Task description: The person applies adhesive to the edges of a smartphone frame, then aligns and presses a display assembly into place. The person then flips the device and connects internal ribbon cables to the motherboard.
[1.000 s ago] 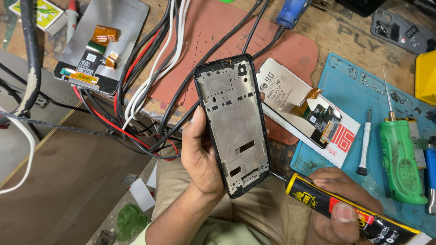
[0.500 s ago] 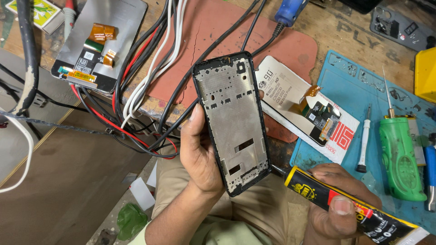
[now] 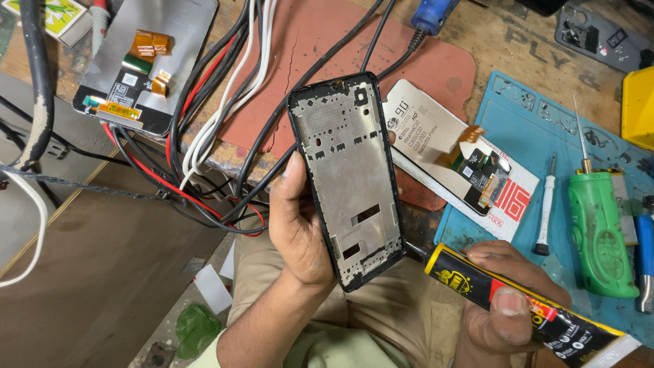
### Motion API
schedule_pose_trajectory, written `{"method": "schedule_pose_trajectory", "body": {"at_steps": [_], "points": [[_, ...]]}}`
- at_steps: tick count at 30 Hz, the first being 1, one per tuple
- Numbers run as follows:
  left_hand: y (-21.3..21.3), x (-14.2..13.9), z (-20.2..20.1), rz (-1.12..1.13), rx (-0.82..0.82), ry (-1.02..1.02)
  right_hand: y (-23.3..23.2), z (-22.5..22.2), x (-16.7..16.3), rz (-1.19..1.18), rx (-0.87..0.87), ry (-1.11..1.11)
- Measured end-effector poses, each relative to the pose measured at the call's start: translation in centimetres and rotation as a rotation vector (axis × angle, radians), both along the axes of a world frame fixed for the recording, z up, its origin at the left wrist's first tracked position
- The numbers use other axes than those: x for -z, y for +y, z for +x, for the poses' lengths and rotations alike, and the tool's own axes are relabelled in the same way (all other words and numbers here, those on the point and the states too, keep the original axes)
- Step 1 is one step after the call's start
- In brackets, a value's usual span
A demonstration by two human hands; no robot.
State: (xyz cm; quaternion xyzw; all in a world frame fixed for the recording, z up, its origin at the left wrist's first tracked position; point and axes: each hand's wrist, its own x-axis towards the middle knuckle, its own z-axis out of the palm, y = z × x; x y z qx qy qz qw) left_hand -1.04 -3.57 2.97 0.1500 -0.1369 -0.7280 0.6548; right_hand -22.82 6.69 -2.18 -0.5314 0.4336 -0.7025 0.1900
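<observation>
Bright, even overhead light, soft shadows, slight glare on silver panel [image 3: 146,65] upper left; sharp throughout.

Worn wooden workbench [image 3: 518,48], scuffed and stained. Directly on it lay a reddish-brown rubber mat [image 3: 320,41], cracked, and a teal silicone repair mat [image 3: 524,116] at the right. A tangle of black, red and white cables [image 3: 204,123] crossed the near edge. A grey display panel with orange flex strips [image 3: 177,41] rested at the left.
</observation>
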Motion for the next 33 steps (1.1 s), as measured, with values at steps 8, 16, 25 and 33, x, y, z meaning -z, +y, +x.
{"method": "schedule_pose_trajectory", "body": {"at_steps": [8, 16, 25, 33], "points": [[0.1, -0.1, 0.0, -0.055, 0.024, 0.038, -0.1, 0.0, 0.1, -0.01, -0.008, -0.008], [0.0, 0.2, 0.0, 0.027, 0.02, 0.051, -0.2, -0.1, -0.2, -0.006, -0.026, -0.001], [0.0, 0.3, 0.1, 0.047, 0.031, 0.067, -0.5, 0.2, -1.5, 0.008, -0.092, 0.091], [-0.1, 0.8, 0.6, -0.072, 0.167, 0.36, 0.0, -5.9, -4.1, 0.154, -0.704, 0.209]]}}
